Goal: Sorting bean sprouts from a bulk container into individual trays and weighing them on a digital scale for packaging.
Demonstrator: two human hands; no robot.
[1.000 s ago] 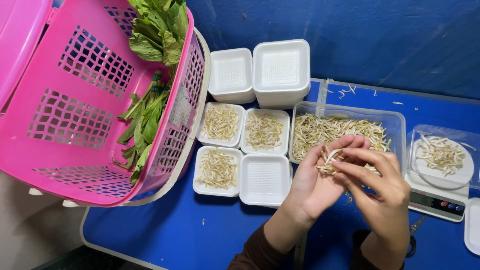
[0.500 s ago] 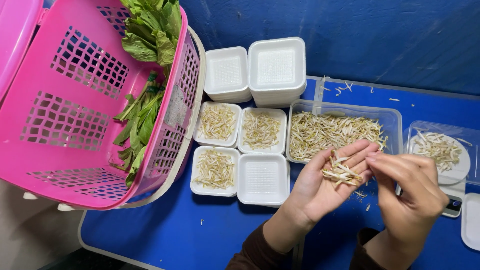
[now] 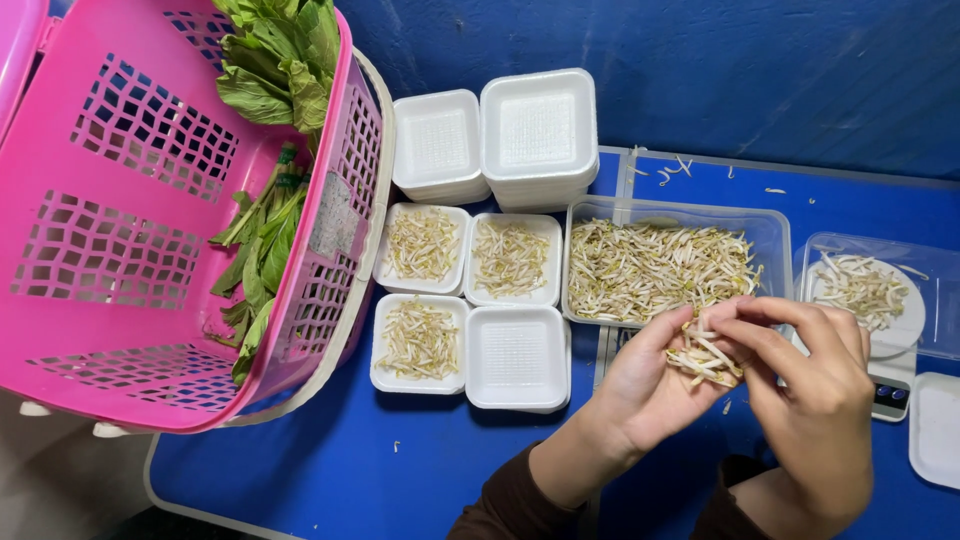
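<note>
A small bunch of bean sprouts [image 3: 703, 358] lies in the cupped palm of the left hand [image 3: 650, 385], just in front of the clear container [image 3: 775, 240] heaped with more sprouts. The left fingers curl loosely under the bunch, cradling it. The right hand [image 3: 815, 400] meets it from the other side, its fingers pinched on the strands at the bunch's edge. Both hands hover above the blue bench [image 3: 330, 470]. To the left sit four white foam trays: three filled with sprouts, and one empty tray [image 3: 517, 357]. Behind them stand stacks of spare trays [image 3: 538, 130]. A pink basket [image 3: 110, 260] of leafy greens [image 3: 280, 60] is further left, a scale [image 3: 885, 390] to the right.
</note>
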